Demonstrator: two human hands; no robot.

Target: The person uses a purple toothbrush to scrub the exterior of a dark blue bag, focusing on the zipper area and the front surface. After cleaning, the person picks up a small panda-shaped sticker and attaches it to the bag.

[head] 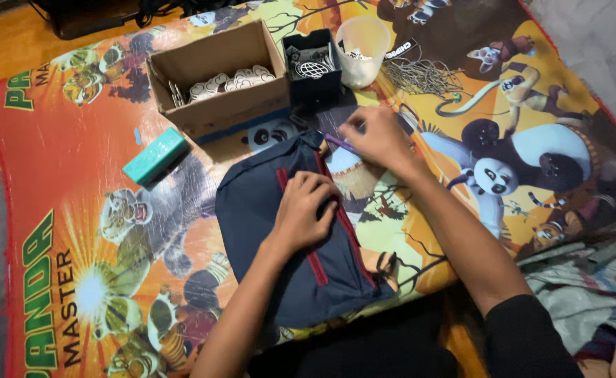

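Note:
A dark blue fabric bag (266, 238) with red zip lines lies flat on a cartoon-printed mat (77, 182). My left hand (304, 210) presses down on the bag's middle, fingers curled over the red zip. My right hand (376, 138) is at the bag's top right corner, fingers pinched near a thin purple strip (337, 143) that sticks out there. Whether the fingers grip the strip I cannot tell.
Behind the bag stand a cardboard box (217, 73) of pale flat pieces, a small black box (313, 70) and a clear plastic cup (362, 49). A teal block (155, 155) lies left. A bundle of strings (423, 75) lies right. Crumpled cloth (581, 280) borders the mat's right edge.

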